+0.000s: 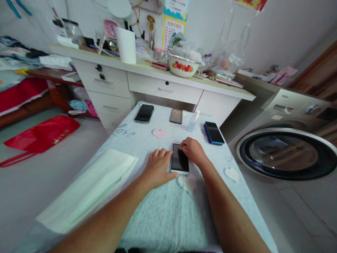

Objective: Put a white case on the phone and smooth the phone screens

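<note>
A white smartphone with a dark screen lies face up on the cloth-covered table. My left hand steadies it, with the fingers at its left edge and the thumb along its bottom edge. Over the upper right of the screen, my right hand is closed, its fingertips pressed together on the glass. A small pale bit shows at those fingertips, too small to name. Beyond the phone lie a brown-edged phone case and a clear spray bottle, which stands upright.
A black phone lies at the far left of the table, a blue-cased phone at the right. White tissue sheets cover the left side. Behind stand a cluttered desk and, right, a washing machine.
</note>
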Demonstrator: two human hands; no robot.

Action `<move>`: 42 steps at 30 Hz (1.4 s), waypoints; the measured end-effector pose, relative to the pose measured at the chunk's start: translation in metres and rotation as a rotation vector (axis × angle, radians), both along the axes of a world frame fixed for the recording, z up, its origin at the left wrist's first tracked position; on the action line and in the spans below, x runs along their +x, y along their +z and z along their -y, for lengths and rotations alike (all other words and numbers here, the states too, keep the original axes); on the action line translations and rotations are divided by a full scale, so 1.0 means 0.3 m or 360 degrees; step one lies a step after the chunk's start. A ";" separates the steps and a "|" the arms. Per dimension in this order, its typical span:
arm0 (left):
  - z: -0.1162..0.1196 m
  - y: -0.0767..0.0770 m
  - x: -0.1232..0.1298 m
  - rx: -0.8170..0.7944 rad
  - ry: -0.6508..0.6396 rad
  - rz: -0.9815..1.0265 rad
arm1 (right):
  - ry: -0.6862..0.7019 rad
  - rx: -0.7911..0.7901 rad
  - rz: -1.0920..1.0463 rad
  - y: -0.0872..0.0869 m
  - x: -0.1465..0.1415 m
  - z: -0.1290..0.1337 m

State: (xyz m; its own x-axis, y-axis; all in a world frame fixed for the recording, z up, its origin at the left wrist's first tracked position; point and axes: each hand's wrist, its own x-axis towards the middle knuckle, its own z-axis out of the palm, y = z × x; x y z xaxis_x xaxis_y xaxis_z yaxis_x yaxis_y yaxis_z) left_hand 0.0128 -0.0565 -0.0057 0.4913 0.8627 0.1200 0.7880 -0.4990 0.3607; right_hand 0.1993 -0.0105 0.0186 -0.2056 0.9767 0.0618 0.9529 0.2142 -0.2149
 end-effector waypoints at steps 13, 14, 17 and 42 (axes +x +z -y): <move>-0.002 -0.007 0.000 0.0051 -0.0014 -0.0005 | 0.0205 -0.0030 -0.0167 0.008 0.001 0.011; -0.002 -0.007 0.000 0.0050 -0.0013 -0.0004 | 0.0204 -0.0032 -0.0170 0.007 0.002 0.011; -0.001 -0.005 0.001 0.0038 -0.0014 0.0006 | 0.0190 -0.0019 -0.0161 0.000 0.003 0.009; 0.000 0.000 0.003 -0.0007 0.0014 0.0000 | -0.0039 0.0050 -0.0061 -0.012 -0.007 -0.001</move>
State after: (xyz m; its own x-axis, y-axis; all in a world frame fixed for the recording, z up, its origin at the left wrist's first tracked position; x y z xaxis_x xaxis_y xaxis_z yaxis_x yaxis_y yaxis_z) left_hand 0.0135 -0.0566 -0.0057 0.4836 0.8675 0.1163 0.7924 -0.4904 0.3627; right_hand 0.1973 -0.0103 0.0150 -0.1786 0.9788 0.1000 0.9491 0.1982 -0.2449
